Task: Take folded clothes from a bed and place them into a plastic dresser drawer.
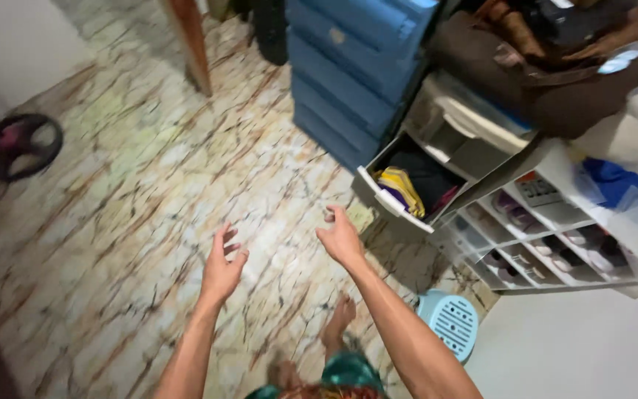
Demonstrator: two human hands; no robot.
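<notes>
Now open drawer [400,193] juts lower-left toward empty hands [282,255]

Your forearms leave the bottom edge, the open drawer [407,188] hides most of its folded cloth, right of it the shoe rack [555,251] blurs its pairs, your foot partly hidden.

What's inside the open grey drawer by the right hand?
The open drawer holds folded cloth: a yellow striped piece at the front, dark fabric behind it. Anything beneath them is covered. Both hands are empty.
</notes>
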